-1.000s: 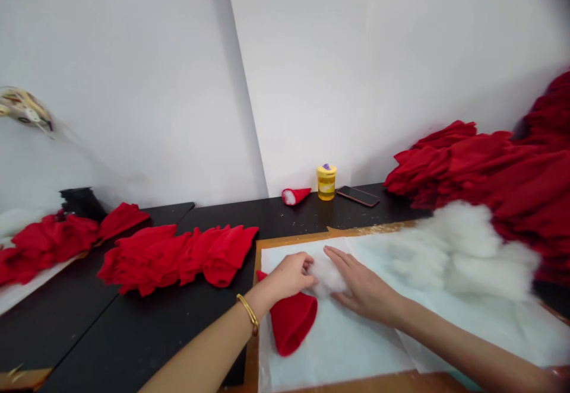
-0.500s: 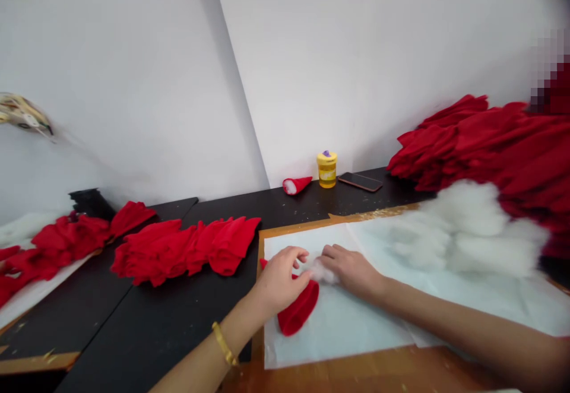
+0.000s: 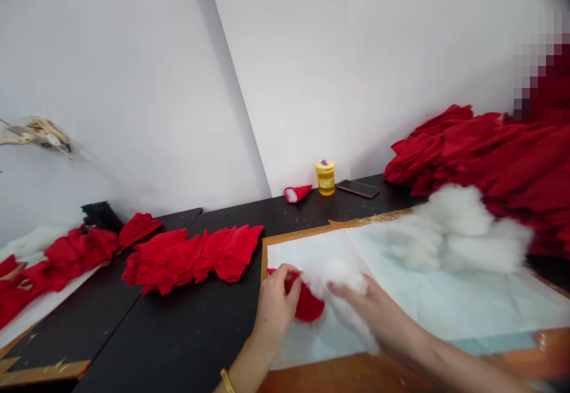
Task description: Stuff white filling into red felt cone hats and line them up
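On the white sheet (image 3: 401,304), left hand (image 3: 275,310) fingers pinch a red cone (image 3: 308,305); right hand (image 3: 369,310) fingers clutch white stuffing (image 3: 333,274).

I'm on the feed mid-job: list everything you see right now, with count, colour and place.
red cone: one, red, on the white sheet, held by the left hand
stuffing tuft: one, white, at the cone's mouth, under the right hand
stuffing pile: one, white, right of the sheet
white sheet: one, pale, on the wooden board
folded red pieces: one row, red, black table left of the board
red heap: one, red, far right
stuffed cone: one, red, by the wall
jar: one, yellow, by the wall
phone: one, dark, right of the jar
left hand: grips the cone
right hand: on the tuft
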A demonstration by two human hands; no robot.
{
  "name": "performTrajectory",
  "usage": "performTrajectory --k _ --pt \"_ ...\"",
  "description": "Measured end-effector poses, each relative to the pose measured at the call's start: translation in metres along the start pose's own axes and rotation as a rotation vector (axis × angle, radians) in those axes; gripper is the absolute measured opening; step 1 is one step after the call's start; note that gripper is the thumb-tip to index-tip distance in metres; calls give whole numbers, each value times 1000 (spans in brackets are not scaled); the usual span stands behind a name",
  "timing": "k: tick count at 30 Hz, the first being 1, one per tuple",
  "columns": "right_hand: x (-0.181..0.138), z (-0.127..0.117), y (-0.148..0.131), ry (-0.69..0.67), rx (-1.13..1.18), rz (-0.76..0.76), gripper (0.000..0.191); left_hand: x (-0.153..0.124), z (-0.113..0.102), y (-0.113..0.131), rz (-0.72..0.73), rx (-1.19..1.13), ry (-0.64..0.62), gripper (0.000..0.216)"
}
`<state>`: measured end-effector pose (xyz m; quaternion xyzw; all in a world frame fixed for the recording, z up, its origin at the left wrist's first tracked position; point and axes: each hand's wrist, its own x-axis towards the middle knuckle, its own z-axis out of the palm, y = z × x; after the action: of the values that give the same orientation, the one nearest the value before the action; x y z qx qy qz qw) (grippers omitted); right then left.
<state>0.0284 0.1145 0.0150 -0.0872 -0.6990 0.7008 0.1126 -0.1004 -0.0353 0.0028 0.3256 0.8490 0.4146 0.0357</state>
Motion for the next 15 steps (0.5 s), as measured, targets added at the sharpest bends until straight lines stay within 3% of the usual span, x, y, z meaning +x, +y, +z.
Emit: performTrajectory --k 5,10,15 --pt "13 15 30 89 -336 -245 23 4 6 17 8 -123 31 16" --pt "25 11 41 147 -464 -263 7 -10 13 39 97 -112 14 17" --pt "19 21 42 76 -321 -272 21 -27 11 48 461 192 44 26"
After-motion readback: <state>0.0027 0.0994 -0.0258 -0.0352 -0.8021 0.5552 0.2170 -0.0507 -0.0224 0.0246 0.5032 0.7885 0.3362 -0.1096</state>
